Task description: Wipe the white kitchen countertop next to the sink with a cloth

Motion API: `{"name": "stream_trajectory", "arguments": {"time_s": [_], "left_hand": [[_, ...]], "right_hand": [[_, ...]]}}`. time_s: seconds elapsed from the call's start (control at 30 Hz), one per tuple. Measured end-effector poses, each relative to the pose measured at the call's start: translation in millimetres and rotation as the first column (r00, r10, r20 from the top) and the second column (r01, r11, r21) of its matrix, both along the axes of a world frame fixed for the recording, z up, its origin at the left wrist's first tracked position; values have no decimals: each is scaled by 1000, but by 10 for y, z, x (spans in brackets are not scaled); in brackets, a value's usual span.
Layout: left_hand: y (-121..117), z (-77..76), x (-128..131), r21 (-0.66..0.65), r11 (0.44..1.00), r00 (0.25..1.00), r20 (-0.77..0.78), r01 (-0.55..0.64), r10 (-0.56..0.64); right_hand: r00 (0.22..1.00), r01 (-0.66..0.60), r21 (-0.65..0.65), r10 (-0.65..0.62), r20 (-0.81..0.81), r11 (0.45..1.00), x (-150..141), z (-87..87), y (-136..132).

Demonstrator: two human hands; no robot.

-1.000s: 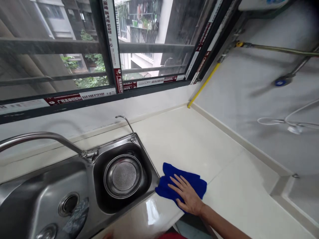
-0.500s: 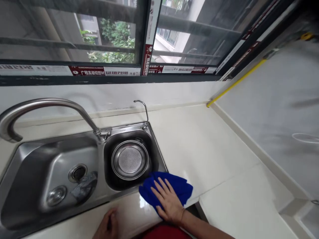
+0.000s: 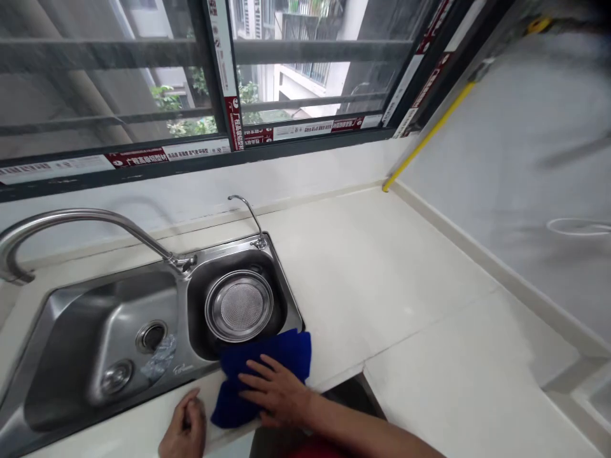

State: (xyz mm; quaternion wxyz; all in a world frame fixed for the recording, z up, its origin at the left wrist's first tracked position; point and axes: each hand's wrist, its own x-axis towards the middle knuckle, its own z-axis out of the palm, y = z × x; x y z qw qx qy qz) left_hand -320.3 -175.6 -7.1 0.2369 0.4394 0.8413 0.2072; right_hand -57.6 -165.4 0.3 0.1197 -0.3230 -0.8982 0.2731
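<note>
My right hand (image 3: 277, 395) presses flat, fingers spread, on the blue microfibre cloth (image 3: 260, 375) at the stainless steel sink's (image 3: 95, 331) near rim; my left hand (image 3: 184, 432) rests loosely curled beside it, holding nothing.

The left hand (image 3: 184, 432) is cut off by the bottom edge. The blue cloth (image 3: 267, 366) lies partly hidden under the right hand (image 3: 277, 397). The wall fittings at right are blurred.
</note>
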Motion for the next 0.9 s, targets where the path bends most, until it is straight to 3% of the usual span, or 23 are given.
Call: {"name": "stream_trajectory", "arguments": {"time_s": [0.13, 0.27, 0.4, 0.5, 0.67, 0.77, 0.9], "left_hand": [[-49, 0, 24, 67, 998, 999, -50, 7, -4], [-125, 5, 16, 183, 982, 996, -61, -48, 60], [-168, 19, 33, 228, 970, 993, -50, -90, 104], [-167, 8, 57, 250, 963, 991, -61, -99, 118], [-165, 9, 83, 270, 959, 991, -76, -88, 112], [-180, 13, 87, 290, 954, 992, -68, -79, 103], [-216, -21, 86, 349, 935, 995, -56, -57, 81]], "right_hand": [[992, 106, 12, -107, 63, 994, 743, -91, -95], [962, 220, 147, -239, 128, 964, 1688, -135, -138], [913, 309, 292, -368, 176, 905, 2557, -239, -172], [864, 397, 380, -480, 151, 836, 2921, -359, -234], [786, 485, 474, -604, 133, 735, 2879, -459, -386], [803, 445, 497, -578, 148, 745, 2647, -429, -475], [849, 353, 485, -492, 192, 800, 2206, -350, -551]]}}
